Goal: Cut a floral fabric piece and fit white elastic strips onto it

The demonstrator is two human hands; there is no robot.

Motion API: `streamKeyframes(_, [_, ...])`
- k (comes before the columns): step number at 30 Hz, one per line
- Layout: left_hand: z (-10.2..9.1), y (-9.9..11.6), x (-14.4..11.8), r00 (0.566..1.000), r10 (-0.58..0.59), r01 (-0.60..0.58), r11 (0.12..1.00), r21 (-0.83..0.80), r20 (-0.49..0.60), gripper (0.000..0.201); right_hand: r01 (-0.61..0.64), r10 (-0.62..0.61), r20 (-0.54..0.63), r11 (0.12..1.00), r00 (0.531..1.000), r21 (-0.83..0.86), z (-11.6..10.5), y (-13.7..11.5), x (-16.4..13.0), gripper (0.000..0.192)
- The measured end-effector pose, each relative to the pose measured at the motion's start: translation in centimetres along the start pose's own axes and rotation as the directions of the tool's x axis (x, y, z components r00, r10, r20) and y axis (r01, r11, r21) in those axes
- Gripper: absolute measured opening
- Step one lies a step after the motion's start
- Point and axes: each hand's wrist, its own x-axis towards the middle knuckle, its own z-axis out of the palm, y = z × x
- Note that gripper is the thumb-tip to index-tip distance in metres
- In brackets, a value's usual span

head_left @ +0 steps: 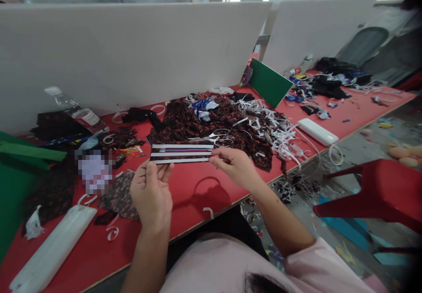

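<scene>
Between my two hands is a dark flat rectangular piece with white strips running along its length, plus a thin blue and red line. My left hand grips its lower left corner, thumb on the front. At the right end, my right hand pinches the edge between thumb and fingers. Just behind the piece, a pair of scissors lies on a heap of dark patterned fabric. White curled strips cover the heap's right side.
The red table runs along a white partition. A green board leans at the back. Clear plastic bottles lie at left. Two long white devices rest on the table. A red stool stands right, amid floor scraps.
</scene>
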Motion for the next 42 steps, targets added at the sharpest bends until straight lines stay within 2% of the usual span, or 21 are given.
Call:
streamKeyframes(4, [-0.1, 0.0, 0.1, 1.000, -0.017, 0.017, 1.000, -0.002, 0.012, 0.011, -0.006, -0.003, 0.090, 0.995, 0.996, 0.097, -0.2, 0.2, 0.2, 0.018])
streamKeyframes(8, [0.1, -0.5, 0.6, 1.000, -0.020, 0.020, 1.000, 0.012, 0.022, 0.013, -0.097, 0.065, 0.150, 0.970, 0.987, 0.223, 0.2, 0.6, 0.3, 0.022])
streamKeyframes(13, [0.2, -1.1, 1.4, 0.995, 0.090, -0.094, 0.988, 0.125, 0.040, 0.034, -0.171, 0.152, 0.082, 0.927, 0.985, 0.332, 0.8, 0.6, 0.3, 0.021])
streamKeyframes(19, [-0.2, -1.3, 1.7, 0.986, 0.112, -0.141, 0.957, 0.252, 0.127, 0.043, -0.186, 0.180, 0.049, 0.931, 0.983, 0.316, 0.6, 0.0, 0.0, 0.016])
streamKeyframes(21, [-0.3, -1.4, 1.7, 0.978, 0.139, -0.184, 0.929, 0.321, 0.158, 0.047, -0.182, 0.180, 0.037, 0.937, 0.983, 0.297, 0.5, -0.2, 0.0, 0.016])
streamKeyframes(23, [-0.4, -1.4, 1.8, 0.955, 0.220, -0.287, 0.858, 0.427, 0.201, 0.053, -0.179, 0.178, 0.027, 0.944, 0.984, 0.279, 0.5, -0.3, 0.0, 0.016])
streamKeyframes(25, [-0.4, -1.2, 1.8, 0.901, 0.335, -0.434, 0.704, 0.562, 0.276, 0.057, -0.181, 0.182, 0.022, 0.947, 0.983, 0.265, 0.5, -0.3, 0.0, 0.015])
streamKeyframes(28, [-0.3, -0.5, 1.6, 0.776, 0.439, -0.619, 0.385, 0.685, 0.454, 0.059, -0.190, 0.190, 0.024, 0.949, 0.981, 0.253, 0.5, -0.4, 0.0, 0.014])
streamKeyframes(30, [0.0, -0.1, 1.4, 0.693, 0.430, -0.704, 0.232, 0.671, 0.578, 0.062, -0.197, 0.193, 0.040, 0.946, 0.980, 0.258, 0.4, -0.4, -0.1, 0.014])
streamKeyframes(32, [0.3, 0.3, 1.3, 0.623, 0.375, -0.772, 0.149, 0.618, 0.687, 0.064, -0.208, 0.198, 0.063, 0.938, 0.978, 0.277, 0.4, -0.3, -0.1, 0.014])
streamKeyframes(34, [0.6, 0.6, 1.4, 0.558, 0.288, -0.827, 0.117, 0.550, 0.778, 0.062, -0.221, 0.204, 0.088, 0.929, 0.975, 0.296, 0.3, -0.3, -0.2, 0.014])
streamKeyframes(36, [0.9, 0.9, 1.7, 0.498, 0.173, -0.867, 0.131, 0.481, 0.850, 0.059, -0.228, 0.204, 0.110, 0.925, 0.973, 0.302, 0.3, -0.1, -0.3, 0.015])
streamKeyframes(39, [1.1, 1.1, 2.2, 0.426, -0.047, -0.873, 0.241, 0.424, 0.904, 0.060, -0.226, 0.193, 0.139, 0.931, 0.971, 0.287, 0.3, 0.3, -0.4, 0.016])
streamKeyframes(42, [1.0, 0.8, 2.5, 0.379, -0.216, -0.831, 0.349, 0.433, 0.900, 0.062, -0.219, 0.176, 0.184, 0.943, 0.967, 0.252, 0.2, 0.7, -0.5, 0.016])
